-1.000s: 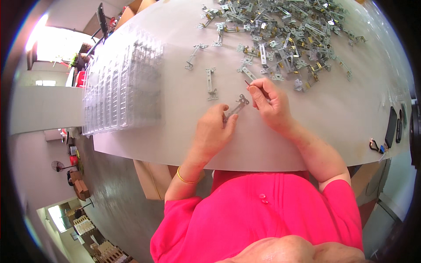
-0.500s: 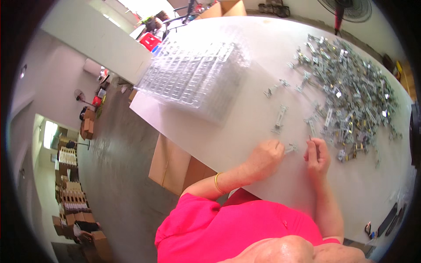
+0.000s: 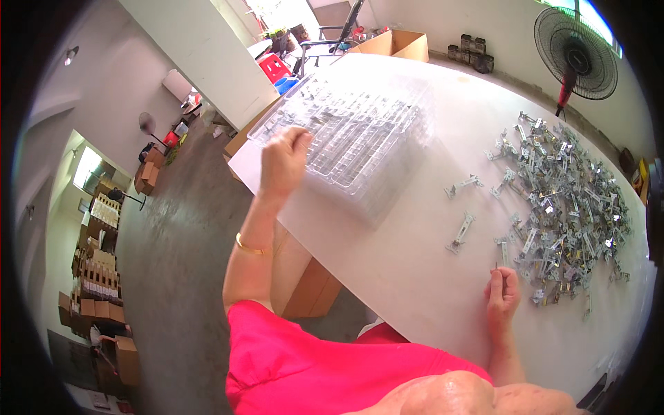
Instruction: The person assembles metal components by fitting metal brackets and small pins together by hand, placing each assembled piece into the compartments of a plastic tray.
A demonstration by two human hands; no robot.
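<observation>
My left hand (image 3: 285, 159), with a yellow bangle on its wrist, is over the near left edge of a stack of clear plastic trays (image 3: 366, 187). Its fingers are closed; what they hold, if anything, is hidden. Rows of small metal parts fill much of the top tray. Above the table's near side, my right hand (image 3: 503, 294) is closed round a thin, pointed tool (image 3: 496, 264), of which only the tip shows. Just beyond it lies a metal bracket-like part (image 3: 503, 247). Two more loose metal parts (image 3: 461, 232) lie between the trays and the big heap (image 3: 567, 207).
The white table (image 3: 408, 277) has its left edge over a grey floor. Below that edge stands a cardboard box (image 3: 311, 287). A standing fan (image 3: 575, 55) is beyond the far right side. An open carton (image 3: 401, 45) and a chair (image 3: 332, 41) are at the back.
My left hand has swung left and away from me, from beside the right hand to the trays. The metal part that was at its fingers no longer shows there. The head view has shifted.
</observation>
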